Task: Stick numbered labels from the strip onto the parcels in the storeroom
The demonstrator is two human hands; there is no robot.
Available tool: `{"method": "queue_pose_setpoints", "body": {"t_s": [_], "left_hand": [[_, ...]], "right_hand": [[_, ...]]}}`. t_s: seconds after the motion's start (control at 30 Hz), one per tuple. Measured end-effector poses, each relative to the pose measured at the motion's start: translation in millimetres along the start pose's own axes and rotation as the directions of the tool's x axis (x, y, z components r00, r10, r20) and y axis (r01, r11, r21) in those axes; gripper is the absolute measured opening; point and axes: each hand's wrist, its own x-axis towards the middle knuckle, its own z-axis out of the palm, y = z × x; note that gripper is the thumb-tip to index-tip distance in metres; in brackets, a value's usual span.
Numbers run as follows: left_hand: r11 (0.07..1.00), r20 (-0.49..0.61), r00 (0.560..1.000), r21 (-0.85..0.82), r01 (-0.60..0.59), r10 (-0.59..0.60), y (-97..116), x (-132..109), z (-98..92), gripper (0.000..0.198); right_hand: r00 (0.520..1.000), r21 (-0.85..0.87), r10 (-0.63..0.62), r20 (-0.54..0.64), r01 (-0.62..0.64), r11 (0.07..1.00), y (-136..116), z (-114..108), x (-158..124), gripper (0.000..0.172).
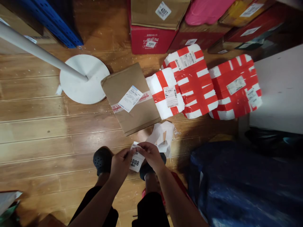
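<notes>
Between my two hands is a small strip of white printed labels (135,164), one of them reading 4008. My left hand (121,162) pinches its left edge, and my right hand (151,154) pinches the upper right part. Just beyond them a brown cardboard box (127,121) with a shipping label lies on the floor. To its right, a small white foam box (158,86) wrapped in red tape touches it, followed by a larger taped foam box (199,82) and another (236,101). White backing paper (168,135) lies near my right hand.
A white round stand base (82,91) with a slanting pole is at the left. Stacked labelled boxes (153,41) line the back, beside a blue rack post (56,22). Dark blue bulky material (227,189) fills the lower right. My shoes are beneath my hands.
</notes>
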Motion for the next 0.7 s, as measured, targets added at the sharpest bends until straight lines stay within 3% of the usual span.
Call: {"method": "queue_pose_setpoints", "body": {"t_s": [0.1,0.27,0.4,0.6,0.7], "left_hand": [[1.0,-0.061,0.998,-0.016,0.013,-0.014,2,-4,1.0,0.052],[0.997,-0.073,0.997,-0.075,0.026,-0.031,1,-6,0.3,0.058],[0.995,-0.102,0.994,-0.091,0.029,-0.039,0,-6,-3.5,0.06],[0.981,-0.041,0.999,-0.192,0.022,-0.03,-2,-6,-8.7,0.055],[0.996,-0.138,0.99,-0.087,0.007,-0.019,-5,-8,-9.9,0.045]], "right_hand": [[1.0,0.012,0.015,-0.006,-0.015,1.0,-5,0,-1,0.022],[0.999,0.023,0.021,-0.027,-0.021,1.0,-10,5,-3,0.015],[0.999,0.064,0.046,-0.021,-0.045,0.997,-10,3,-4,0.02],[0.998,0.091,0.058,-0.021,-0.056,0.994,-3,2,-3,0.021],[0.998,0.061,0.064,-0.019,-0.063,0.996,5,10,-5,0.017]]}}
